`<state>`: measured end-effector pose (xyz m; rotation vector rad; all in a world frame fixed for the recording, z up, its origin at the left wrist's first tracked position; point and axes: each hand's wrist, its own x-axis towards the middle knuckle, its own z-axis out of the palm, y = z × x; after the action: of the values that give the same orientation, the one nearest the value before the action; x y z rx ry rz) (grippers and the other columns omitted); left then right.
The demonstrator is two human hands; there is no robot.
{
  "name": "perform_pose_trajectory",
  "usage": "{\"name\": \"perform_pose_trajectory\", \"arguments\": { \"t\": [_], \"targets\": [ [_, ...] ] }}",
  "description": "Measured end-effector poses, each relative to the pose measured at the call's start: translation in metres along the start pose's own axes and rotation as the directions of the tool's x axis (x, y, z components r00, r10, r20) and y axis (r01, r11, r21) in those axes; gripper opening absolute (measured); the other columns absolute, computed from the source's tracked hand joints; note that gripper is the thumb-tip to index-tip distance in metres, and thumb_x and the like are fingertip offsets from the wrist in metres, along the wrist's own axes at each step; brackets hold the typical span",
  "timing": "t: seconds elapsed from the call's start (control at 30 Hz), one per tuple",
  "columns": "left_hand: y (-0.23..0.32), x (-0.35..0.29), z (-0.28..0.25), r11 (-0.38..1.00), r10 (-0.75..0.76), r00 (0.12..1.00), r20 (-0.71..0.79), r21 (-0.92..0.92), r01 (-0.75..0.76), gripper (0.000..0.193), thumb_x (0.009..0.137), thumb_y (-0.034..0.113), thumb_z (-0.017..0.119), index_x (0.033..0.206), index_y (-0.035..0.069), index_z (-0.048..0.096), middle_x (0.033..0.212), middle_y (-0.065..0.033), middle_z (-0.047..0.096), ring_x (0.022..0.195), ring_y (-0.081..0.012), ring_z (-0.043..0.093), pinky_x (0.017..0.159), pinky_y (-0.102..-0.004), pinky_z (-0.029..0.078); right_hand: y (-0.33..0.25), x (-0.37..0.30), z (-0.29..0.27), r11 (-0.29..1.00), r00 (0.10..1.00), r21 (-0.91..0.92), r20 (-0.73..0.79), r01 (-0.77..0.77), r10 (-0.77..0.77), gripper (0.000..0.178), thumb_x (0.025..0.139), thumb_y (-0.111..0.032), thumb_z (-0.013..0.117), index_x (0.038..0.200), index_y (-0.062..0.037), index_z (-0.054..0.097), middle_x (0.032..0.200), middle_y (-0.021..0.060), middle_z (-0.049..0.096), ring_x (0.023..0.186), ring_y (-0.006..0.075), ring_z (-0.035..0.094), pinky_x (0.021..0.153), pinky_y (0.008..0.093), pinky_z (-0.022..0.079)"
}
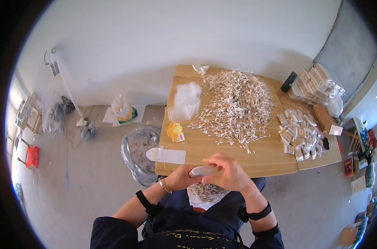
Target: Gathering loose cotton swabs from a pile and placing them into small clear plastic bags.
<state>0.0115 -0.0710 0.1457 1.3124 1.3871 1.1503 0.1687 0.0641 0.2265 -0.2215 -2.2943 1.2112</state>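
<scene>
In front of my lap, just off the table's near edge, my left hand (181, 177) grips a small clear plastic bag (201, 171) with pale contents. My right hand (230, 173) is at the bag's other end, its fingers curled over the top and its thumb along the lower side. Below both hands, more cotton swabs (208, 192) lie in a plastic bag on my lap. A big loose heap of cotton swabs (238, 103) covers the middle of the table. Flat clear bags (186, 101), yellow cards (175, 132) and a white tag-shaped sheet (170, 156) lie left of it.
On the table's right side are many small filled packets (299, 133), a dark green bottle (289, 82) and stacked packs wrapped in plastic (316, 85). A large clear sack (140, 155) stands on the floor beside the table's left edge. Boxes (358, 185) stand far right.
</scene>
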Motion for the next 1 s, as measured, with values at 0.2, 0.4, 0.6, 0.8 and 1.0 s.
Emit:
{"name": "perform_pose_trajectory", "arguments": {
  "t": [0.2, 0.4, 0.6, 0.8, 1.0],
  "targets": [
    [0.003, 0.002, 0.002, 0.972, 0.05, 0.999, 0.007, -0.228, -0.047, 0.024, 0.087, 0.004, 0.065, 0.11, 0.002, 0.063, 0.094, -0.0037, 0.068, 0.084, -0.0097, 0.063, 0.076, -0.0271, 0.052, 0.026, -0.004, 0.014, 0.999, 0.996, -0.014, 0.073, 0.045, -0.044, 0.015, 0.08, 0.003, 0.07, 0.095, 0.0004, 0.07, 0.079, 0.0066, 0.061, 0.068, 0.0143, 0.062, 0.058, 0.0236, 0.048],
    [0.013, 0.014, -0.004, 0.997, -0.03, 0.999, 0.02, -0.071, 0.032, 0.02, 0.086, 0.005, 0.066, 0.106, 0.001, 0.064, 0.088, -0.0026, 0.068, 0.082, -0.0091, 0.062, 0.074, -0.0266, 0.051, 0.032, -0.002, 0.011, 0.985, 0.995, 0.147, 0.037, -0.094, 0.09, 0.012, 0.081, -0.003, 0.071, 0.093, -0.0012, 0.07, 0.077, 0.0055, 0.059, 0.068, 0.0131, 0.058, 0.057, 0.0272, 0.045],
    [-0.036, 0.018, -0.002, 0.993, 0.05, 0.997, -0.051, -0.101, -0.055, 0.029, 0.087, 0.009, 0.068, 0.115, 0.003, 0.061, 0.098, -0.0058, 0.069, 0.087, -0.0095, 0.062, 0.078, -0.0278, 0.052, 0.055, -0.01, 0.025, 0.957, 0.985, 0.234, 0.056, -0.172, 0.164, 0.017, 0.081, -0.004, 0.072, 0.098, 0.0004, 0.07, 0.082, 0.0026, 0.059, 0.067, 0.0083, 0.053, 0.059, 0.0225, 0.043],
    [-0.052, 0.03, 0.001, 0.987, -0.148, 0.984, -0.095, 0.054, 0.153, 0.031, 0.087, 0.009, 0.068, 0.116, 0.001, 0.06, 0.1, -0.0055, 0.068, 0.092, -0.0093, 0.06, 0.081, -0.0277, 0.052, 0.099, -0.025, 0.046, 0.933, 0.958, 0.23, -0.008, -0.277, 0.287, 0.012, 0.08, -0.002, 0.072, 0.093, -0.0003, 0.072, 0.081, 0.0017, 0.059, 0.067, 0.0063, 0.05, 0.059, 0.0208, 0.04],
    [-0.082, 0.032, 0.005, 0.971, -0.198, 0.939, -0.28, -0.183, 0.15, 0.028, 0.088, 0.009, 0.067, 0.113, -0.002, 0.061, 0.107, -0.0078, 0.066, 0.096, -0.01, 0.06, 0.086, -0.0261, 0.05, 0.136, -0.036, 0.07, 0.946, 0.943, 0.137, -0.119, -0.294, 0.31, 0.006, 0.081, -0.001, 0.07, 0.087, -0.0004, 0.07, 0.078, 0.0027, 0.057, 0.066, 0.0089, 0.053, 0.06, 0.0228, 0.043]
  ]
}}
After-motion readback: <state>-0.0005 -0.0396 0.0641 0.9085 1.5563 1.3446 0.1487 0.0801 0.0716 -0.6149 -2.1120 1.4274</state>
